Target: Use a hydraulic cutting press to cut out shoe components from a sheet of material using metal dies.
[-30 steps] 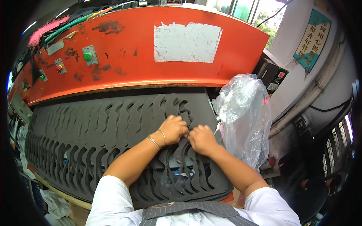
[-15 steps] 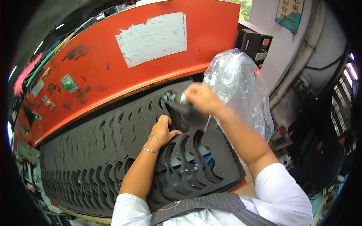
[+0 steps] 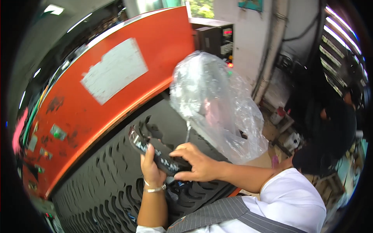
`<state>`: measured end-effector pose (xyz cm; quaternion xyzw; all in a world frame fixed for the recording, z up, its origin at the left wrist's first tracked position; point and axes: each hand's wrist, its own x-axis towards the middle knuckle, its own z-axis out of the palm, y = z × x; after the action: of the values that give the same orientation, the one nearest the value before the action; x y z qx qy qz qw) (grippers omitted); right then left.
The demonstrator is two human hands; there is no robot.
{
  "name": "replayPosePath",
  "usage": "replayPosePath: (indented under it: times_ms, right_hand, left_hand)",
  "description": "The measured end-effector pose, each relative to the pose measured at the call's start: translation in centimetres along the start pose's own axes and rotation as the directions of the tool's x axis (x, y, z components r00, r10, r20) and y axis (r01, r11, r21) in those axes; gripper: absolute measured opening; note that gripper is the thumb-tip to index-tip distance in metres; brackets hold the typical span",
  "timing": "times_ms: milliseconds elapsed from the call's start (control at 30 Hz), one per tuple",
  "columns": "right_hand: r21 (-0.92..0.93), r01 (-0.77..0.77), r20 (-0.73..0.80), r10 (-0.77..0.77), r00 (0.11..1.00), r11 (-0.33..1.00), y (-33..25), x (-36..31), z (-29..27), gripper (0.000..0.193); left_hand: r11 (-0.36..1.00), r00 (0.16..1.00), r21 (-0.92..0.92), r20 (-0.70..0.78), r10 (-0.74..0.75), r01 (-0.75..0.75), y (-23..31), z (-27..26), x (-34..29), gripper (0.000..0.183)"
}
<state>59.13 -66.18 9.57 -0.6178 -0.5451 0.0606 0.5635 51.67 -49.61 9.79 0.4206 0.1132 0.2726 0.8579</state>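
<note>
Two hands gripping black cut-outs, plastic bag beside.

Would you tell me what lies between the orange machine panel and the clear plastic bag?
In the head view, a dark gap shows between the orange machine panel and the clear plastic bag, with the far end of the black die-cut sheet reaching up into it.

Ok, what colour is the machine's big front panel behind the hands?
Orange-red, with a pale grey-white worn patch, on the machine panel. The head view, the only one, shows it clearly.

Both hands around black cut-out pieces over perforated sheet
</note>
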Motion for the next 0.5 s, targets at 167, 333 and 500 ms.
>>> replayPosePath:
  times_ms: [167, 333, 500]
  right_hand:
    - [0.056, -0.127, 0.013, 0.127, 0.992, 0.99, 0.4, -2.7, -3.2, 0.054]
    - [-0.033, -0.398, 0.269, 0.392, 0.88, 0.917, 1.0, -6.7, -8.5, 0.038]
    - [0.708, -0.426, -0.066, 0.653, 0.754, 0.563, 1.0, -14.5, -14.7, 0.034]
  left_hand:
    - [0.949, 0.965, 0.308, 0.262, -0.019, -0.065, -0.4, 7.2, -0.8, 0.06]
    - [0.623, 0.788, 0.764, 0.484, -0.381, -0.168, -1.8, 10.4, 1.2, 0.08]
    - [0.212, 0.651, 0.804, 0.579, -0.491, -0.556, -1.8, 14.0, 8.0, 0.056]
